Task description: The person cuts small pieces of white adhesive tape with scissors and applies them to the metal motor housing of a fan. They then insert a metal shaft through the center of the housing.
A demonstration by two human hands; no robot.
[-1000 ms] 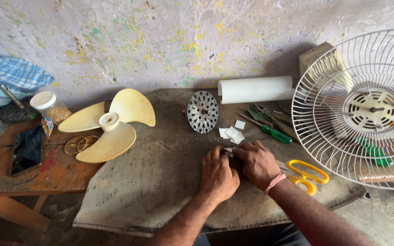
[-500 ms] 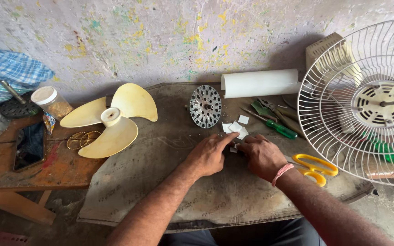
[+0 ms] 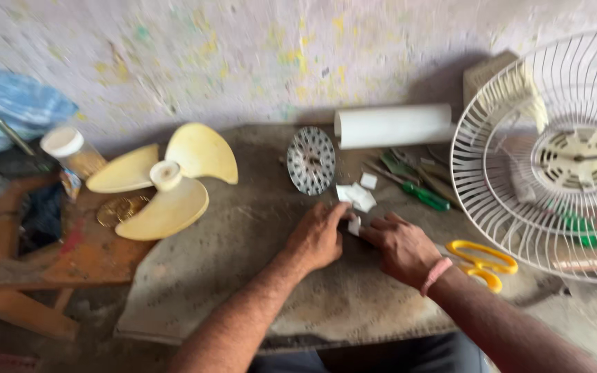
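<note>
My left hand [image 3: 319, 238] and my right hand [image 3: 403, 247] meet on a grey mat [image 3: 243, 276], fingertips pinching a small white piece [image 3: 354, 225] between them. Just beyond lie a few loose white paper scraps [image 3: 357, 195]. A round perforated metal disc [image 3: 311, 160] stands on edge behind the scraps. Yellow-handled scissors [image 3: 481, 262] lie right of my right wrist, which wears a pink band.
A cream three-blade fan propeller [image 3: 164, 181] lies at left on a wooden board. A white wire fan guard [image 3: 561, 155] with motor fills the right. A white paper roll [image 3: 394, 126], green-handled screwdrivers [image 3: 423, 195], a capped jar [image 3: 70, 152] and blue cloth [image 3: 15, 103] lie around.
The view has shifted slightly. Both hands have slid a little away from me toward the scraps and stay joined on the small white piece.
</note>
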